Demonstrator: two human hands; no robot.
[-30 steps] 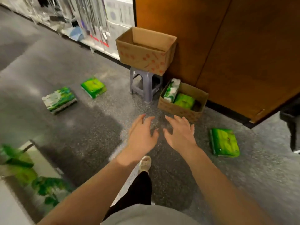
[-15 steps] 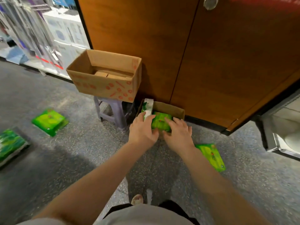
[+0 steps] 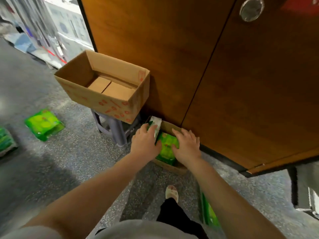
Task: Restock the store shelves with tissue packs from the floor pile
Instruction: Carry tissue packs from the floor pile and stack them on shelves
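Both your hands have closed in — left hand (image 3: 145,144) and right hand (image 3: 187,147) now press either side of the green tissue pack (image 3: 166,147) inside the small floor box (image 3: 170,167); lift not yet begun.

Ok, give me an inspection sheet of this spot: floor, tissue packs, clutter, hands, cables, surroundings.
Surface: speckled grey floor.
Job's things: green tissue pack lies in the small floor box; a white-green pack stands on edge beside it; another green pack lies on the floor to the left.
Clutter: empty cardboard box on a grey stool.
Hands: left hand and right hand rest on either side of the green tissue pack; grip unclear.
Cables: nothing seen.
Surroundings: wooden cabinet doors; blurred shelving upper left.
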